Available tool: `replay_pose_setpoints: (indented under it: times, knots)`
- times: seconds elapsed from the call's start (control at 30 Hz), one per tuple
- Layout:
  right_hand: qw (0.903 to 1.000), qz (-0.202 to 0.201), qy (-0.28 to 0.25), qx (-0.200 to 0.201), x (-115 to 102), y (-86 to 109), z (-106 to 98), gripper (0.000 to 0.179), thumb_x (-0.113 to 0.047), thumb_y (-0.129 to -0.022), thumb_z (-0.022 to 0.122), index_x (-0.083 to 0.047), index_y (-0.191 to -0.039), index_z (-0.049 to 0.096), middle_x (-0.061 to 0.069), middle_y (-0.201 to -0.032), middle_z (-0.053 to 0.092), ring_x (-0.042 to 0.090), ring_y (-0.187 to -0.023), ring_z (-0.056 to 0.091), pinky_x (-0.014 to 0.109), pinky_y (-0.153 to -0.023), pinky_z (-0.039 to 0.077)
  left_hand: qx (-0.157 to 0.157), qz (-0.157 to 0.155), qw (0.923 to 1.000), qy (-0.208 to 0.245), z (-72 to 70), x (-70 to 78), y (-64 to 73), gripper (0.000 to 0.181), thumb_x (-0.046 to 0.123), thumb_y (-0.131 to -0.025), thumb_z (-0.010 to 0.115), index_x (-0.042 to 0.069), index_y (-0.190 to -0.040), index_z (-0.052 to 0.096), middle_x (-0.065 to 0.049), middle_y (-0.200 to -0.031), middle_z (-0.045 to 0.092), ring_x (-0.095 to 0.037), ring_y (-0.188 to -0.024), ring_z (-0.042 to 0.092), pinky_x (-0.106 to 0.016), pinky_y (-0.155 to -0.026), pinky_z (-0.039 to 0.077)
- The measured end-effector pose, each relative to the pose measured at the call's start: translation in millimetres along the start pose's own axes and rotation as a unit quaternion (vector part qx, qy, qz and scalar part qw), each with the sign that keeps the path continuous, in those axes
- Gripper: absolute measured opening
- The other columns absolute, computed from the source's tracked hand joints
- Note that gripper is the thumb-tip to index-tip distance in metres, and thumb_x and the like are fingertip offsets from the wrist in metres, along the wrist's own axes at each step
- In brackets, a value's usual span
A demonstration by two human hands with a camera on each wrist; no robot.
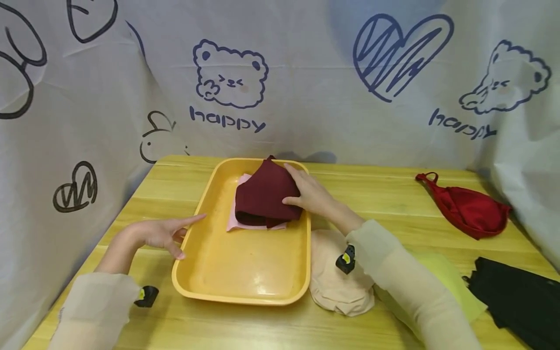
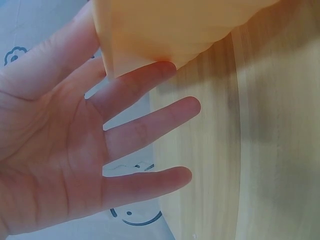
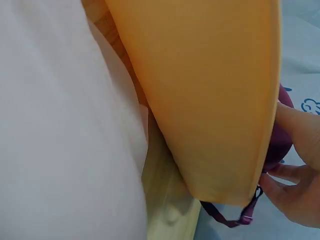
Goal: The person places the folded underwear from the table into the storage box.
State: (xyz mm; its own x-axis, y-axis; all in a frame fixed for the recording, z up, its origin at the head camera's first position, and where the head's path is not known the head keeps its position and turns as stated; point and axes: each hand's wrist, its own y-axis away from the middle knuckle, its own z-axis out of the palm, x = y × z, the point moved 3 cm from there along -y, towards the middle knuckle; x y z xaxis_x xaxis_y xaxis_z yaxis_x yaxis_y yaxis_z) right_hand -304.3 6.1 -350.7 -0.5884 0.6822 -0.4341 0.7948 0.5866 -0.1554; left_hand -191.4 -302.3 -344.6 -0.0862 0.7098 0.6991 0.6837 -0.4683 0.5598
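Sitting in the tray, maroon cloth looked light, soft; near edge seemed the best hold. Right hand lay loosely spread on its right side, unclenched. Left hand splayed at tray's rim, gripping nothing.

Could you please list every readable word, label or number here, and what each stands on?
"happy": white cloth, under the left bear drawing.
"happy": same cloth, under the right bear drawing.
Marks on the left sleeve: too small to read.
Yellow wrist stickers: any print too small to read.
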Motion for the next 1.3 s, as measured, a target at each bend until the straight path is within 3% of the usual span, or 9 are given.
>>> replay_pose_setpoints:
  times: [0.17, 0.37, 0.57, 0.83, 1.07, 1.3]
  knots:
    - [0.9999, -0.008, 0.003, -0.01, -4.3, -3.8, 7.9, 0.085, -0.032, -0.082, 0.068, -0.01, -0.146, 0.017, 0.019, -0.138, 0.039, 0.033, -0.124, 0.04, 0.046, -0.103, 0.031, -0.005, 0.01, 0.9999, 0.003, 1.7, 2.5, -1.4, 0.107, 0.017, -0.071, 0.077, 0.009, -0.147, 0.001, -0.034, -0.145, 0.004, -0.054, -0.128, 0.019, -0.056, -0.1, 0.029]
    - [0.9986, -0.014, 0.004, -0.052, -6.9, -10.8, 19.2, 0.084, -0.034, -0.083, 0.065, -0.01, -0.147, 0.016, 0.018, -0.141, 0.037, 0.031, -0.128, 0.037, 0.045, -0.106, 0.026, -0.01, 0.02, 0.9998, -0.003, 1.4, 7.3, -4.1, 0.107, 0.017, -0.072, 0.076, 0.008, -0.147, 0.001, -0.034, -0.145, 0.007, -0.053, -0.128, 0.02, -0.057, -0.101, 0.027]
    - [0.9976, -0.004, -0.006, -0.069, -11.4, -16.4, 25.5, 0.085, -0.036, -0.084, 0.064, -0.008, -0.147, 0.014, 0.015, -0.146, 0.031, 0.031, -0.131, 0.033, 0.042, -0.108, 0.024, -0.012, 0.021, 0.9997, 0.0, -0.5, 11.0, -3.2, 0.106, 0.016, -0.072, 0.076, 0.007, -0.147, 0.001, -0.031, -0.147, 0.001, -0.053, -0.13, 0.013, -0.056, -0.102, 0.026]
    - [0.9983, -0.005, -0.019, -0.055, -9.0, -15.3, 25.5, 0.087, -0.037, -0.083, 0.065, -0.006, -0.146, 0.014, 0.017, -0.145, 0.031, 0.033, -0.13, 0.033, 0.042, -0.108, 0.025, -0.009, 0.018, 0.9998, 0.007, -2.1, 9.9, 0.1, 0.106, 0.014, -0.072, 0.076, 0.007, -0.147, 0.001, -0.029, -0.148, -0.004, -0.054, -0.13, 0.008, -0.055, -0.102, 0.025]
    - [0.9984, -0.024, -0.019, -0.048, -7.0, -9.7, 21.7, 0.086, -0.034, -0.083, 0.066, -0.004, -0.146, 0.016, 0.02, -0.142, 0.034, 0.035, -0.13, 0.033, 0.046, -0.107, 0.024, -0.003, 0.014, 0.9999, 0.004, -1.3, 7.5, 3.3, 0.106, 0.015, -0.071, 0.076, 0.007, -0.147, 0.002, -0.031, -0.147, -0.003, -0.054, -0.129, 0.01, -0.056, -0.102, 0.026]
    - [0.9975, -0.015, -0.047, -0.05, -8.7, -5.9, 15.3, 0.085, -0.033, -0.083, 0.066, -0.007, -0.146, 0.015, 0.02, -0.142, 0.034, 0.035, -0.13, 0.031, 0.05, -0.108, 0.02, -0.004, 0.012, 0.9999, 0.001, -0.8, 3.3, 6.6, 0.107, 0.017, -0.071, 0.076, 0.006, -0.147, 0.001, -0.033, -0.146, 0.003, -0.054, -0.129, 0.015, -0.056, -0.101, 0.027]
